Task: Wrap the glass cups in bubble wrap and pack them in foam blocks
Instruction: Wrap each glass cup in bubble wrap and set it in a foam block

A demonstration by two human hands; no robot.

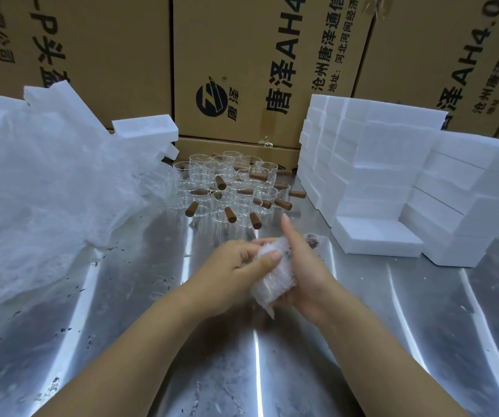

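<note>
Both hands hold one bubble-wrapped cup above the metal table. My left hand grips it from the left with the thumb pressed on the wrap. My right hand cups it from the right, index finger pointing up. The brown handle tip of the wrapped cup pokes out at the right. Several bare glass cups with brown wooden handles stand grouped at the back of the table. A low foam block lies to the right of my hands.
A big heap of bubble wrap fills the left side, with foam pieces behind it. Stacks of white foam blocks stand at the right, more at the far right. Cardboard boxes wall off the back.
</note>
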